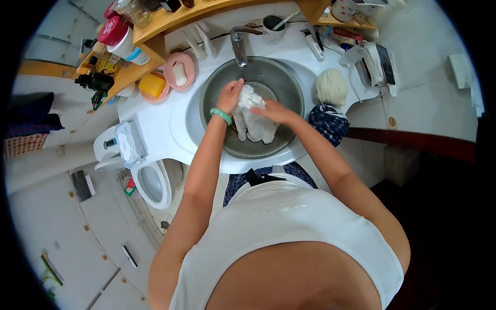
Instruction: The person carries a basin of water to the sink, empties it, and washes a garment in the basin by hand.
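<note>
A wet white cloth hangs bunched over a grey metal basin, which sits in the white sink. My left hand, with a green bangle at the wrist, is closed on the cloth's upper left edge. On the right side, my right hand grips the same cloth, its fingers partly hidden by the folds. Some water shows in the basin under the cloth. The metal faucet stands at the basin's far rim, just beyond my left hand.
Pink soap dishes and a yellow sponge are left of the basin. A cream bundle and dark patterned cloth lie to its right. A dark cup stands behind. Wooden shelves overhang the counter.
</note>
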Available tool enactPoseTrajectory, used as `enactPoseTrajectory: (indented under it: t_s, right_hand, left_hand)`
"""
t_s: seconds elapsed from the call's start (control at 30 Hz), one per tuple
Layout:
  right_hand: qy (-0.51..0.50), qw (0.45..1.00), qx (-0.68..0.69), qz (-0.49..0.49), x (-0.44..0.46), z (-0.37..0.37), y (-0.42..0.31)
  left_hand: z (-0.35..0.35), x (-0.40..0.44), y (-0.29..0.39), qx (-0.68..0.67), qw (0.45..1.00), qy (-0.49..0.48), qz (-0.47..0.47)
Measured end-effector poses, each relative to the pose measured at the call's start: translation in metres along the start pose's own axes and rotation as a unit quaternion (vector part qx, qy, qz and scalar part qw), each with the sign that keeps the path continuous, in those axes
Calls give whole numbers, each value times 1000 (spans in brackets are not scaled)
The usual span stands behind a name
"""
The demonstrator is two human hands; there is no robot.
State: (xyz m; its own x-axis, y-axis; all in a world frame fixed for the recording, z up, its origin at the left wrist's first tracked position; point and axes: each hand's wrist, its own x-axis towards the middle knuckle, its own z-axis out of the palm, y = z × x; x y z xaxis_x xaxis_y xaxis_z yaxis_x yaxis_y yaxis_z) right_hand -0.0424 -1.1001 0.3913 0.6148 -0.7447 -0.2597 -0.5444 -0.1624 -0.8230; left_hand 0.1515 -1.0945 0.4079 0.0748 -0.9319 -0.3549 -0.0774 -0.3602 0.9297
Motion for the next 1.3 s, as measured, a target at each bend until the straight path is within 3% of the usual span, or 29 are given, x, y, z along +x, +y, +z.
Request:
enactPoseTrajectory:
  t_s: [0.03,0.1,0.13,0.17,0.23,0.27,0.33,0.37,0.47,0.53,0.57,0.6,0.63,0.67,0.7,0.73,0.77,0.83,0.9,0.93,0.97,1.0,1.03,1.1,1.13,1.17,1.2,1.23,1.3]
  right_hand:
    - [-5,1000,-1,0,1,-9,10]
    - [-125,987,82,52,5,-20,25]
    - [-109,944,292,105,1,-22,14]
    - [-109,945,291,104,-2,-26,5]
    - [-63,805,568,162,-8,-27,-6]
    - [-50,787,595,155,-9,-25,-7]
    - [-78,739,655,139,-14,-28,-23]
    - [-105,686,710,122,-18,-29,-32]
    - [-126,630,761,89,-26,-27,-49]
    - [-109,639,759,61,-34,-28,-64]
    - [-95,647,756,33,-35,-28,-68]
    - [-97,647,755,32,-34,-30,-68]
    - [-95,728,678,41,-33,-33,-66]
    - [-91,799,592,49,-33,-37,-62]
    - [-90,799,593,49,-30,-39,-44]
    - [-8,926,365,96,-26,-37,-16]
    - [74,981,111,138,-25,-36,-1]
    - [139,974,34,177,-39,-41,-14]
    - [286,957,48,5,-48,-43,-9]
    - [251,962,84,-68,-50,-47,-6]
    - [252,962,85,-66,-52,-51,-5]
    - [135,989,-29,-59,-56,-56,-4]
    - [15,988,-143,-50,-60,-61,-5]
    - [17,982,-188,-2,-63,-63,-12]
    - [17,974,-224,23,-58,-65,-8]
    - [16,964,-260,47,-54,-66,-6]
    - [76,955,-276,-75,-55,-72,-7]
    - [76,955,-277,-79,-50,-68,4]
    - [183,975,92,-84,-37,-51,34]
  left_hand:
    - [1,-2,-7,-2,1000,3,-3]
    - [7,3,-32,26,987,89,132]
    - [13,7,-62,29,966,151,209]
    - [16,3,-78,29,966,151,210]
    - [22,-20,-103,87,974,211,-4]
    - [27,-25,-112,86,974,211,-5]
    - [39,-34,-116,-188,956,108,-195]
    - [45,-39,-112,-188,956,108,-195]
    - [49,-58,-51,-319,933,97,-137]
    - [45,-61,-28,-590,785,70,-175]
    - [43,-62,-23,-590,785,72,-172]
    - [41,-65,-16,-578,810,12,-100]
    - [40,-68,-9,-560,826,-48,-28]
    - [35,-72,-2,-547,836,-51,-20]
    - [29,-68,-17,-546,836,-52,-20]
    - [22,-61,-43,-418,908,18,-20]
    - [15,-58,-58,-278,956,87,-20]
    - [7,-67,-52,-244,953,164,-72]
    - [0,-74,-50,-6,943,311,119]
    - [-12,-74,-49,-4,944,310,118]
    - [-26,-71,-47,13,974,194,112]
    - [-35,-70,-44,29,991,75,105]
    - [-38,-78,-26,29,992,72,103]
    - [-44,-96,17,214,971,-44,97]
    - [-44,-96,9,379,922,-9,83]
    - [-43,-93,7,379,921,-9,85]
    - [-43,-89,7,432,901,-26,15]
    - [-43,-87,8,482,874,-42,-55]
    - [-41,-84,-2,488,872,-12,29]
